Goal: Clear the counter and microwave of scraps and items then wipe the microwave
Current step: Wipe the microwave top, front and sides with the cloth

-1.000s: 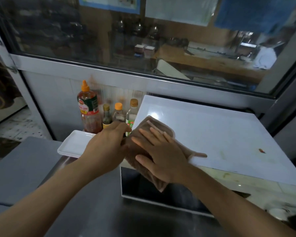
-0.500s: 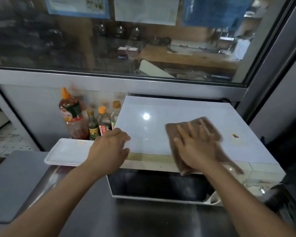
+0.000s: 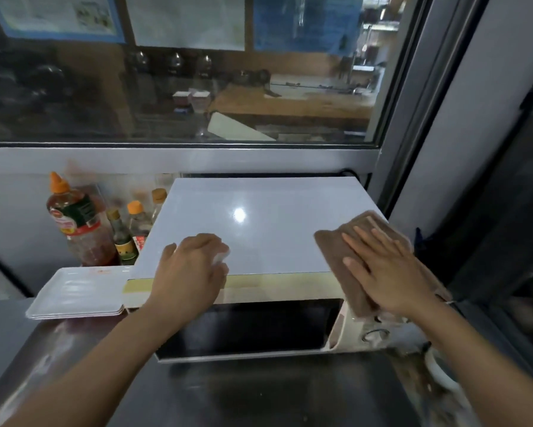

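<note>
Leftmost, a large sauce bottle [image 3: 74, 223] with an orange nozzle cap and a red and green label is seen upright against the wall panel. Just beside it on the right, three smaller bottles are grouped: a dark soy-type bottle [image 3: 122, 238], an orange-capped bottle [image 3: 138, 218] and a clear bottle [image 3: 158, 202] partly hidden behind the microwave's left edge. In front of the bottles, a stack of white rectangular trays [image 3: 74, 292] is set on the steel counter [image 3: 228, 392], touching or very near the microwave's left side; which cannot be told.

A cream microwave [image 3: 253, 229] is positioned under the window [image 3: 179, 87], its dark door glass facing the camera and its white top showing one bright reflection. The left hand [image 3: 191, 272] is rested on the front left part of the top, fingers curled downward over the surface; a pale object seems tucked under the fingertips, but blur prevents it from being identified, so the grip cannot be told.

A brown cloth [image 3: 336, 257] is laid over the top's front right corner and hangs down over the control panel, where one round knob [image 3: 376, 334] is visible below it. The right hand [image 3: 388, 272] is pressed flat on the cloth, fingers straight and slightly spread, pointing toward the back left. On the counter at the far right, a blurred whitish dish [image 3: 440, 371] is partly visible.
</note>
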Demonstrator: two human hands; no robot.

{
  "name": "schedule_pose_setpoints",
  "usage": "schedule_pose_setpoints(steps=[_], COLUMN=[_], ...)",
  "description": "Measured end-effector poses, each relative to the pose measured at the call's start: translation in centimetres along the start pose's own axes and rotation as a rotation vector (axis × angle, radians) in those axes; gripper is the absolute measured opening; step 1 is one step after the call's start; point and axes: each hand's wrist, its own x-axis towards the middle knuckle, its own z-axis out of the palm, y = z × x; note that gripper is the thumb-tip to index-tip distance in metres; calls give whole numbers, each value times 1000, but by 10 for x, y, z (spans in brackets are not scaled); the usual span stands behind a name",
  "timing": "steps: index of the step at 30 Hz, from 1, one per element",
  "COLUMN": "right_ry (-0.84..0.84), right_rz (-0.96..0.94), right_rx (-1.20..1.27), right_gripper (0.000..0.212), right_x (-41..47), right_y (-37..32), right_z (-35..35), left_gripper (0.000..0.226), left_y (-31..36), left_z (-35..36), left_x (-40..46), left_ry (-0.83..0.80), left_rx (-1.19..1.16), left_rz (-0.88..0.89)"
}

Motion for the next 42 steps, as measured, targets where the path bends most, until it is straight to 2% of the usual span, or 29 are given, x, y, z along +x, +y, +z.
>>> schedule_pose_setpoints(steps=[3,6,11,15,17,21,27,32,36,39,42], right_ry=[34,143,205,195,181,141,143,54,2,24,124], right_rz=[71,99,-139,-290,-248,-141,-103,-285,-437,-340,-227], right_rx=[-14,-73,-76,-146,-158,-15,-52,30,25,-61,-119], right_gripper=[75,82,65,61,64,90,84,82,74,78,77], right_x=[-1,-6,-19,-19,-22,-21,-5,-5,-1,-2,-6], right_y=[27,11,-32,3,34,72,-2,-85,-64,-34,-57], right_z=[-2,8,29,25,19,11,11,19,13,12,16], left_gripper=[23,23,30,20,22,23,30,35,28,29,32], left_y=[10,11,16,19,21,24,17,0,-44,-77,-90], left_z=[11,19,27,27,29,32,24,10,-10,-20,-19], left_x=[1,-2,-5,-5,-4,-5,-5,-9,-19,-30,-35], left_ry=[-36,-12,20,28,27,39,-31,-79,-20,26,43], left_rx=[15,60,155,147,127,81,5,-37,28,36,-6], left_rz=[14,5,9,-59,-87,-128,-111,-61,-125,-147,-91])
